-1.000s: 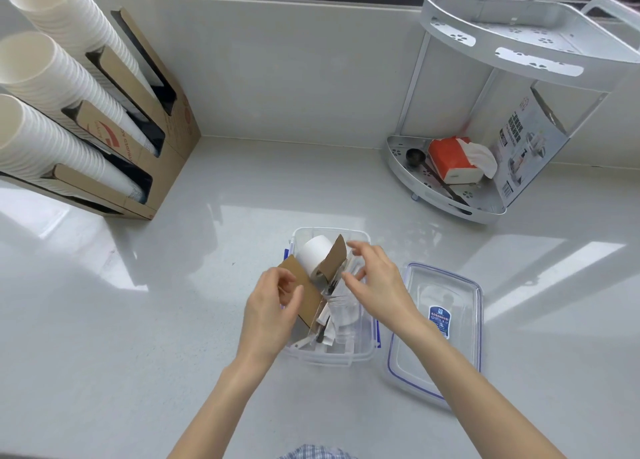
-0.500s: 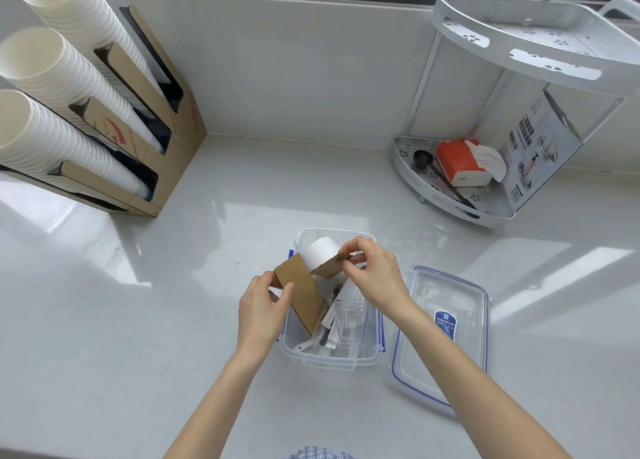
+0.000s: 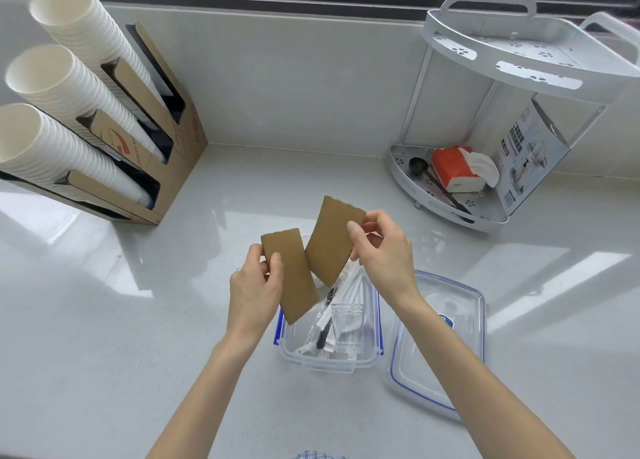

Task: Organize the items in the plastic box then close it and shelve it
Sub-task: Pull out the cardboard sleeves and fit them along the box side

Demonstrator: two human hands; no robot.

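Note:
A clear plastic box (image 3: 329, 363) with blue clips stands open on the white counter in front of me. Inside lie wrapped straws (image 3: 349, 285), a black utensil and clear cups. Its clear lid (image 3: 440, 340) with a blue seal lies flat to the box's right. My left hand (image 3: 254, 290) pinches one brown cardboard sleeve (image 3: 294, 278) above the box's left side. My right hand (image 3: 384, 250) holds a second brown cardboard sleeve (image 3: 332, 240) by its upper right corner. Both sleeves are lifted clear of the box and hide its far end.
A cardboard dispenser (image 3: 162, 146) with three stacks of white paper cups (image 3: 65, 91) stands at the back left. At the back right, a white two-tier corner shelf (image 3: 519, 60) holds a red tissue pack (image 3: 457, 169), a black scoop and a printed carton.
Both hands have lifted the two cardboard sleeves up out of the box and pulled them apart. The white roll seen behind them earlier is now hidden.

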